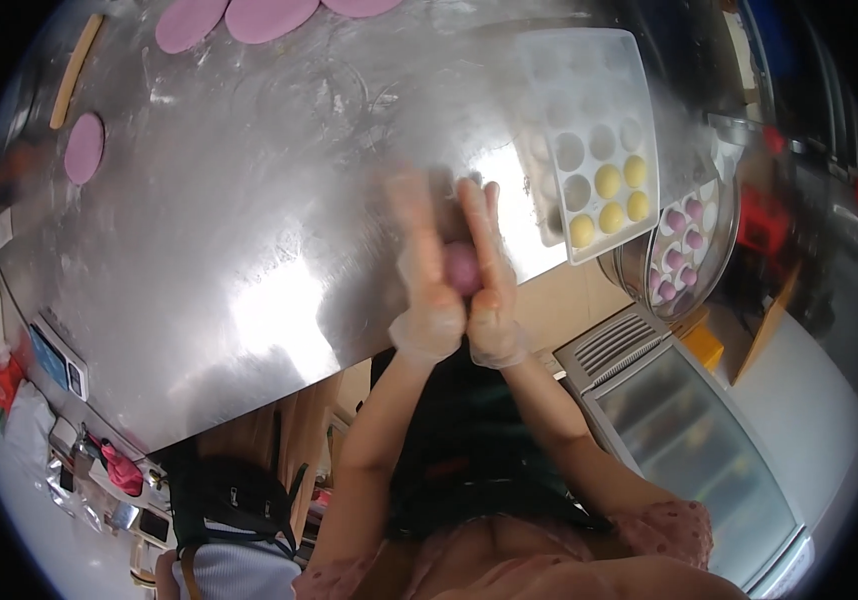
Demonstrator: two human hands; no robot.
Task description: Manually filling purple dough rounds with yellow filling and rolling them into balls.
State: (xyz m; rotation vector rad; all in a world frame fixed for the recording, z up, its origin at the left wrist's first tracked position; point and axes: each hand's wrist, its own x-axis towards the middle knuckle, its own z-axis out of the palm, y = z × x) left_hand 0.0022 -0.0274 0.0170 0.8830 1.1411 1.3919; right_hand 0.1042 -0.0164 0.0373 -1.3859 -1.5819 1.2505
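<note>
A purple dough ball (462, 267) is pressed between the palms of my left hand (429, 280) and my right hand (489, 280), both in clear loose gloves. The fingers point away from me, fairly straight; those of my left hand are smeared by motion. Just right of my hands, a translucent plastic tray (601, 95) has round cups, several holding yellow balls (607, 182). Beside it, a round metal container (717, 258) holds several small purple balls (673, 258) in white cups. Several flat purple dough rounds (269, 12) lie at the far side of the steel table (279, 180).
A wooden stick (77, 70) and another purple round (84, 148) lie at the table's left. A small device (59, 355) sits at the lower left edge. A black bag (239, 500) is below. A glass-lidded appliance (689, 440) stands at lower right.
</note>
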